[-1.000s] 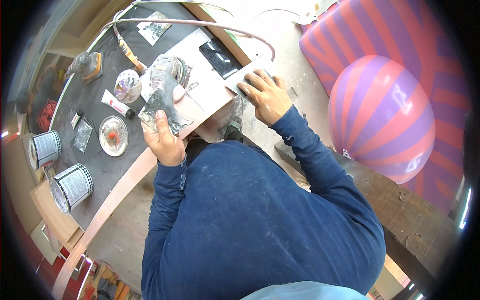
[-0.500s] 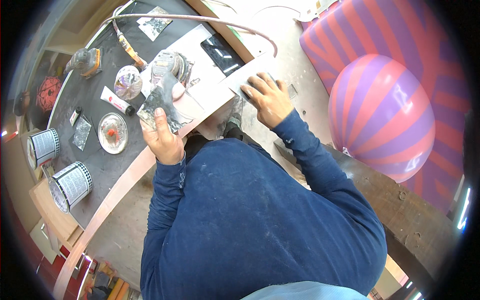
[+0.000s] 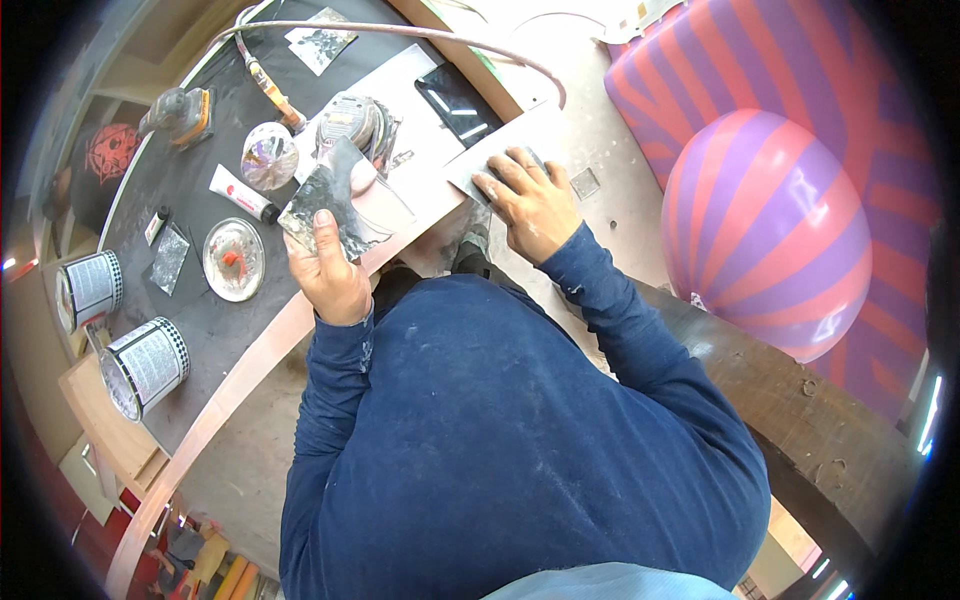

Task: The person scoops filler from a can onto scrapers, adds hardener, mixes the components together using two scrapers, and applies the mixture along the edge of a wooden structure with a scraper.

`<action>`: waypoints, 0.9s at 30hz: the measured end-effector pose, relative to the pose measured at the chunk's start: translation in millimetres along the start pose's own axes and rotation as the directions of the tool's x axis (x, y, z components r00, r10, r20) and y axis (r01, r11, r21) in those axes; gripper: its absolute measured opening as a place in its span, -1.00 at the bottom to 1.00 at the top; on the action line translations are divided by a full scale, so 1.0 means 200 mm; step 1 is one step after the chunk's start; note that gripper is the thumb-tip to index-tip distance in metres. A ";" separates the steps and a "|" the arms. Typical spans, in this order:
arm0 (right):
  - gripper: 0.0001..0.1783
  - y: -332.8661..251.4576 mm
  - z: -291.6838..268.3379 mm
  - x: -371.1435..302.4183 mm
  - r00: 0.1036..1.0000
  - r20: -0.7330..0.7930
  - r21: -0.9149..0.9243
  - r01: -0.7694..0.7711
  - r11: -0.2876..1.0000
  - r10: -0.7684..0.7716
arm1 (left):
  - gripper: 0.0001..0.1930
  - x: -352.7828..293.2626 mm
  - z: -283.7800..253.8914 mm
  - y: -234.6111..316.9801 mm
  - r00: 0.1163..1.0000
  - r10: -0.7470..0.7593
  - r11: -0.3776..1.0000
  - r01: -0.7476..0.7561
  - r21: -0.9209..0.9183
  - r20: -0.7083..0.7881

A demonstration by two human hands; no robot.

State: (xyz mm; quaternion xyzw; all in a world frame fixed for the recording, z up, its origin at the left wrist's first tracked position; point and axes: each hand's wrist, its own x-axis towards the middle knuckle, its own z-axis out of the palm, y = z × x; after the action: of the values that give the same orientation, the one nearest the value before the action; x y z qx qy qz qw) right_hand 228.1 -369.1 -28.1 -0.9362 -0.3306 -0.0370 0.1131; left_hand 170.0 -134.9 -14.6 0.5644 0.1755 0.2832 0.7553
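Observation:
My left hand (image 3: 333, 280) grips the near edge of a flat mixing board (image 3: 330, 200), thumb on top. Dark and pale smears cover the board, and a pink lump of putty (image 3: 362, 178) shows at its far side. Farther right, my right hand (image 3: 532, 210) has its fingers bent over a thin grey flat piece (image 3: 468, 172), perhaps a spreader. That piece lies against the white panel (image 3: 535, 125) at the bench's edge; my fingers hide part of it.
Beyond the board, a sander (image 3: 355, 125) rests near a phone (image 3: 455, 105). A tube (image 3: 240, 192), a round lid (image 3: 233, 258) and two tins (image 3: 148, 368) stand to the left. An air hose (image 3: 400, 33) crosses the bench. Rightward is a striped balloon-like form (image 3: 770, 235).
The bench and its things have shifted slightly right in view. My right hand has slid a little left along the white panel. My left hand keeps its hold on the board.

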 end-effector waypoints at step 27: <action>-0.45 -0.13 -0.05 -0.07 0.999 0.047 0.028 0.006 1.000 -0.007 | -0.71 0.05 -0.19 0.03 1.000 -0.004 0.999 0.005 0.046 -0.012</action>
State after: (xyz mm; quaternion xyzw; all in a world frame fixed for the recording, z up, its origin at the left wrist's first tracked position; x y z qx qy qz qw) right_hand 201.2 -360.8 -14.8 -0.9341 -0.3365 -0.0108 0.1184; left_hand 153.8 -98.6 -20.6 0.5794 0.1878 0.2808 0.7418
